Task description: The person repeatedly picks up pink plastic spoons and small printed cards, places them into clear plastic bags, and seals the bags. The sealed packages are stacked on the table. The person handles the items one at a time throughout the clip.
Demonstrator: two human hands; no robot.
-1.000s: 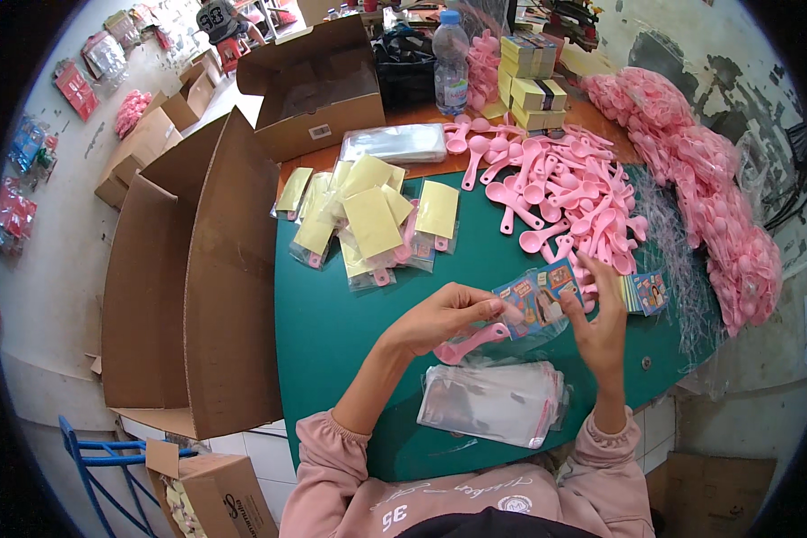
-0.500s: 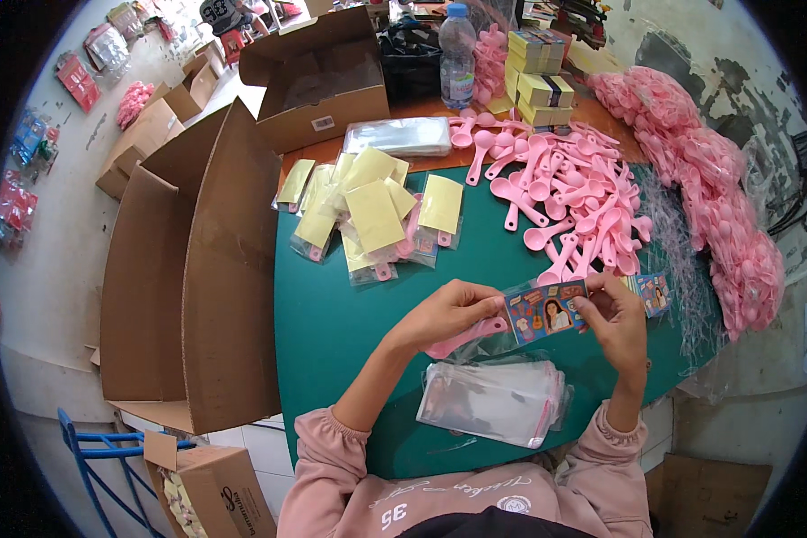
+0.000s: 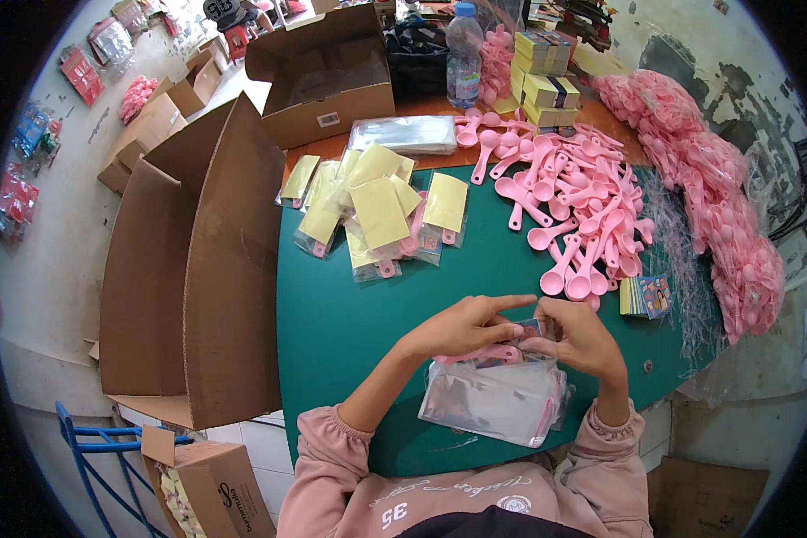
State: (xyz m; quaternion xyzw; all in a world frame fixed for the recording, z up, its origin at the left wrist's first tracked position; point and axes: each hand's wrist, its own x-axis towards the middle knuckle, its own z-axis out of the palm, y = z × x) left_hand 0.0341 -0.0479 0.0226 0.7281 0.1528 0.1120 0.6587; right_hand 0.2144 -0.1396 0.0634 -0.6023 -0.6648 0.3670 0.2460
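Note:
Close together above the near part of the green table, my hands work on one clear plastic bag. My left hand (image 3: 466, 327) pinches it with the thumb, its index finger stretched toward the right hand. Inside the bag, a pink measuring spoon (image 3: 489, 355) shows below the left fingers. My right hand (image 3: 585, 339) is closed at the bag's other end, by a small printed card (image 3: 531, 329) mostly covered by fingers. Just beneath lies a stack of clear plastic bags (image 3: 484, 403). A stack of printed cards (image 3: 646, 298) sits to the right of my hands.
Beyond my hands is a heap of pink spoons (image 3: 592, 202). Packed bags with yellow card backs (image 3: 379, 215) lie at the far left of the table. A tall open carton (image 3: 233, 278) flanks the left edge. Bagged pink spoons (image 3: 708, 179) line the right side, beside a water bottle (image 3: 464, 58) further back.
My hands have drawn together, and the right hand has moved left and down. The card, fully visible before, is now mostly hidden by fingers. The card stack at right is uncovered.

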